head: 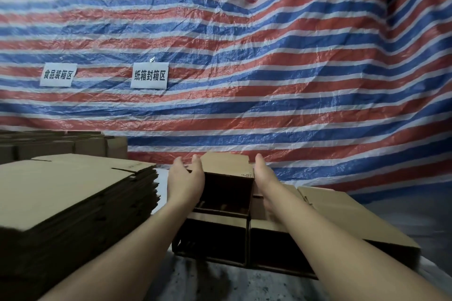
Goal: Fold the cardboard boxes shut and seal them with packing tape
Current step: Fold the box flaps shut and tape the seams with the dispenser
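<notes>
A brown cardboard box (228,190) lies on its side on top of other boxes, its dark open end facing me. My left hand (186,178) is against the box's left side, fingers fairly straight and the thumb at the top edge. My right hand (264,176) lies flat along the right side. Beneath it two more open-ended boxes (215,234) sit side by side. No tape is in view.
A tall stack of flattened cardboard (73,193) stands at the left, with more cartons (61,145) behind it. A flat carton (342,215) lies at the right. A red, white and blue striped tarpaulin (269,68) with two paper signs hangs behind. The floor (220,286) is speckled grey.
</notes>
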